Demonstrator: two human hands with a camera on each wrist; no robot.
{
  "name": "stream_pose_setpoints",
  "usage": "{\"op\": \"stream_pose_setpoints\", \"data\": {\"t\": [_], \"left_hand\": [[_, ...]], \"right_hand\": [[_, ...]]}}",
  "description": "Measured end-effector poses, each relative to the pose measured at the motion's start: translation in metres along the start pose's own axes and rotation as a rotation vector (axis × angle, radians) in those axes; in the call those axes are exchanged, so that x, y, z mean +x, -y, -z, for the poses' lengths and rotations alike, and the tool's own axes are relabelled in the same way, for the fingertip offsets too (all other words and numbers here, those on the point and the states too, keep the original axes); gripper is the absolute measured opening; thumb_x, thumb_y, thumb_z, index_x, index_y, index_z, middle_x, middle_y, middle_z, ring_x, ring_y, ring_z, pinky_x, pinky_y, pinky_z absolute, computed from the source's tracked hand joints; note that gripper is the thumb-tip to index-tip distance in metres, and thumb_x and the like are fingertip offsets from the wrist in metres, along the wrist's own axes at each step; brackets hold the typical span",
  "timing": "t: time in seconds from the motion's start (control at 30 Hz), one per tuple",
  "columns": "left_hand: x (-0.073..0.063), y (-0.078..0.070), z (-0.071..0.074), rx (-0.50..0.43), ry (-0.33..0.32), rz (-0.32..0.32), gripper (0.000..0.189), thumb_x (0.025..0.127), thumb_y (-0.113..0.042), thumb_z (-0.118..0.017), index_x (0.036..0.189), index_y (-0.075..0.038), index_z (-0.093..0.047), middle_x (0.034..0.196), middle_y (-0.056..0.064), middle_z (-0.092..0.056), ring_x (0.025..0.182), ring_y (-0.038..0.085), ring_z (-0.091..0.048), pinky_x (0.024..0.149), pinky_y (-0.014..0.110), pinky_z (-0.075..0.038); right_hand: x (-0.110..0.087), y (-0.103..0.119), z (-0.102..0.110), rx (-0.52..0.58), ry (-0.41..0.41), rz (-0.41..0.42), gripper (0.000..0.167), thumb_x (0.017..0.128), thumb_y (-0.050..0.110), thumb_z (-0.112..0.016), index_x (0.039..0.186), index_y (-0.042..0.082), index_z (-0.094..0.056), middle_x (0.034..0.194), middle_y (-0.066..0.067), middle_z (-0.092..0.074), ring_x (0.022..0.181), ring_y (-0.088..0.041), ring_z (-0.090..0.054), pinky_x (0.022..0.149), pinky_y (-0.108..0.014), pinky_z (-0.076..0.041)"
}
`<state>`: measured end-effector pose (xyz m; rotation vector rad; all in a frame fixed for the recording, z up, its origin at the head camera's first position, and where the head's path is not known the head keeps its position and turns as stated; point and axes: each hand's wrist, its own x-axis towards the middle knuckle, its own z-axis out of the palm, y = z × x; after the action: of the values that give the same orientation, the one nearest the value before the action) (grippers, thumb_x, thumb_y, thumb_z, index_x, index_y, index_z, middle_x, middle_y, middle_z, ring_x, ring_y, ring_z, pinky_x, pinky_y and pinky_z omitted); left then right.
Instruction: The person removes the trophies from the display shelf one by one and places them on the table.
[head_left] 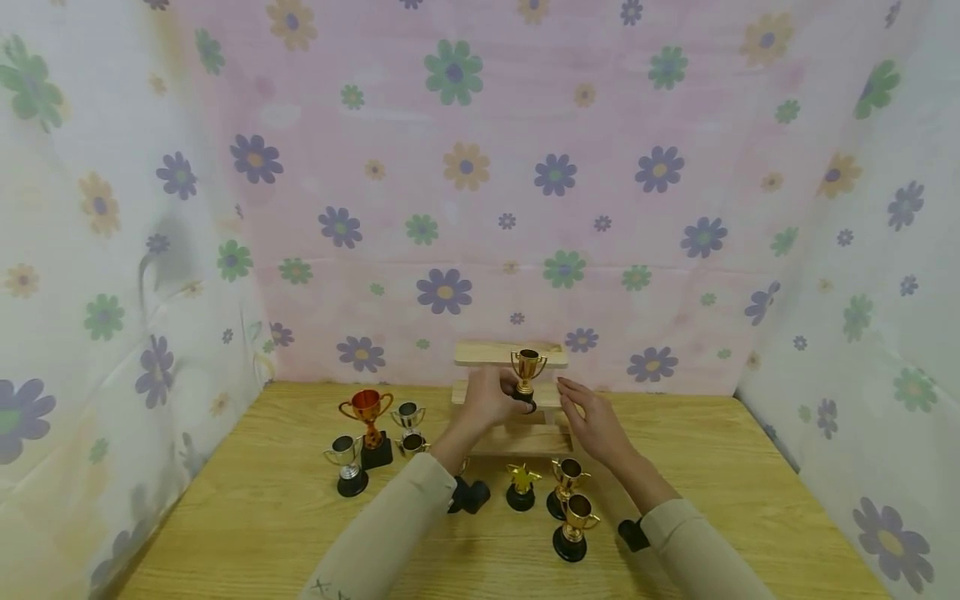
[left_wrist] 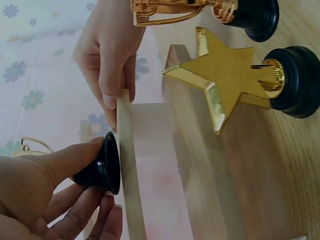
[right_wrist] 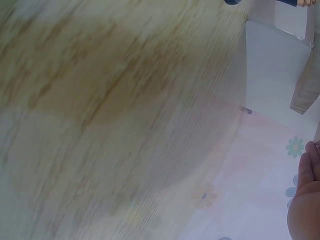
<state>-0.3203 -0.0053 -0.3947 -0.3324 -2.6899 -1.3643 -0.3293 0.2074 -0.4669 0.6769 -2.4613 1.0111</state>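
Note:
A small gold trophy cup (head_left: pixel 528 364) with two handles stands upright in my left hand (head_left: pixel 491 398), whose thumb and fingers grip its black base (left_wrist: pixel 100 167). The base is right at the surface of the middle shelf of a stepped wooden stand (head_left: pixel 517 439); whether it bears weight there I cannot tell. At the right end of that shelf is my right hand (head_left: pixel 597 421), its fingers fairly straight and close to the wood, holding no trophy. In front of the stand is a gold star trophy (head_left: pixel 522 477) on a round black base.
Two gold cups (head_left: pixel 577 510) stand front right of the stand. To the left are an orange-red cup (head_left: pixel 367 407) on a square base and silver cups (head_left: pixel 345 452). My left forearm partly hides things behind it. Flowered cloth (head_left: pixel 465 250) encloses the wooden table (head_left: pixel 225 500).

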Motion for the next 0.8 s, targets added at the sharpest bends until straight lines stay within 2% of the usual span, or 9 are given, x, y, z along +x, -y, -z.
{"op": "stream_pose_setpoints", "data": {"t": [0.3,0.5,0.8], "left_hand": [[-0.007,0.002,0.001,0.005,0.012,0.000,0.029,0.076,-0.008,-0.092,0.099,-0.003,-0.076,0.088,0.007,-0.073,0.082,0.022,-0.067,0.077,0.040,-0.057],[-0.015,0.000,0.005,0.007,0.047,-0.003,0.032,0.076,-0.010,-0.092,0.101,0.000,-0.075,0.088,0.008,-0.072,0.081,0.022,-0.066,0.075,0.039,-0.056],[-0.028,0.001,0.011,-0.004,0.102,-0.028,0.038,0.078,-0.013,-0.091,0.109,0.001,-0.073,0.094,0.008,-0.072,0.087,0.023,-0.067,0.078,0.038,-0.057]], "right_hand": [[-0.001,0.000,0.000,-0.002,0.004,0.009,0.037,0.108,0.010,-0.051,0.137,-0.010,-0.058,0.146,-0.026,-0.053,0.134,-0.044,-0.051,0.107,-0.060,-0.042],[-0.001,0.000,0.001,0.009,0.004,0.003,0.036,0.107,0.010,-0.052,0.138,-0.009,-0.058,0.146,-0.026,-0.053,0.134,-0.044,-0.051,0.107,-0.060,-0.042],[-0.002,-0.005,0.000,0.007,0.013,0.001,0.042,0.110,0.020,-0.048,0.141,-0.008,-0.056,0.149,-0.023,-0.052,0.137,-0.042,-0.049,0.109,-0.058,-0.041]]}}
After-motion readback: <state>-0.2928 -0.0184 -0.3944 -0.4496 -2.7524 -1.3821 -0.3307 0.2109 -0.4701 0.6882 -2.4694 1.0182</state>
